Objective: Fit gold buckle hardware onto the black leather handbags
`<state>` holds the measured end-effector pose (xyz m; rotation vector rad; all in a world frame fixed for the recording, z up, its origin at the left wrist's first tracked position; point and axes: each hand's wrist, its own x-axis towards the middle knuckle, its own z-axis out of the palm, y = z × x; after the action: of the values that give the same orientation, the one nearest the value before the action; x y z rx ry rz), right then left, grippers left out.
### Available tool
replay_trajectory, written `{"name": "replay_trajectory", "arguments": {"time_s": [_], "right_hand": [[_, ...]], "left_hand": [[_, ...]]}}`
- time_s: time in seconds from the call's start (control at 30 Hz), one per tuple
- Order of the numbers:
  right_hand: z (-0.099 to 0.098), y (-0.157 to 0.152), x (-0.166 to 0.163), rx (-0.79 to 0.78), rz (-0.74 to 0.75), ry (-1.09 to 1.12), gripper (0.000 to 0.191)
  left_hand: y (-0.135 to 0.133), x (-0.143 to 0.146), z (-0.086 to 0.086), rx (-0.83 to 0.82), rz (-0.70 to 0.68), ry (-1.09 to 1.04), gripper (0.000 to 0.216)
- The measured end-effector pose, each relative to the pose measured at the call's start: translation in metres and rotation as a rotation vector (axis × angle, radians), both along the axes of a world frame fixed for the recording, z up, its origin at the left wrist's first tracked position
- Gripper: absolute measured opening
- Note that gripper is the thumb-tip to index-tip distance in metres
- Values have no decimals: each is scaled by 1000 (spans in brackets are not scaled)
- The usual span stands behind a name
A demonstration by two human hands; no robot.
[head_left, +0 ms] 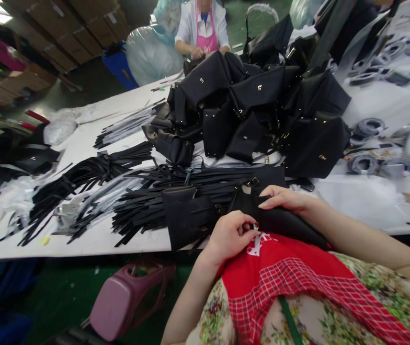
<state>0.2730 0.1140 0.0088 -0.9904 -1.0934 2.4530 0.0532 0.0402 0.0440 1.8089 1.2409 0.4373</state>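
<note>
A black leather bag [190,213] lies at the near edge of the white table [370,201], partly on my lap over a red apron. My left hand [230,235] is curled, its fingertips pinching a small part at the bag's lower edge. My right hand [286,198] rests on top of the bag, fingers bent and pressed onto the black leather near a brass buckle [252,182]. What the left fingertips pinch is too small to name.
A heap of finished black bags [262,105] fills the table's middle. Bundles of black straps [93,182] lie left. Grey rolled strips [368,128] lie right. A person in a pink apron [205,33] works at the far side. A pink stool [126,297] stands below.
</note>
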Motion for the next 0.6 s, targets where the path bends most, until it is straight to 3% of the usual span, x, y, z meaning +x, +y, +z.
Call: {"name": "replay_trajectory", "arguments": {"time_s": [0.6], "right_hand": [[-13, 3, 2, -49, -20, 91, 22]], "left_hand": [[20, -3, 7, 38, -201, 28, 13]]}}
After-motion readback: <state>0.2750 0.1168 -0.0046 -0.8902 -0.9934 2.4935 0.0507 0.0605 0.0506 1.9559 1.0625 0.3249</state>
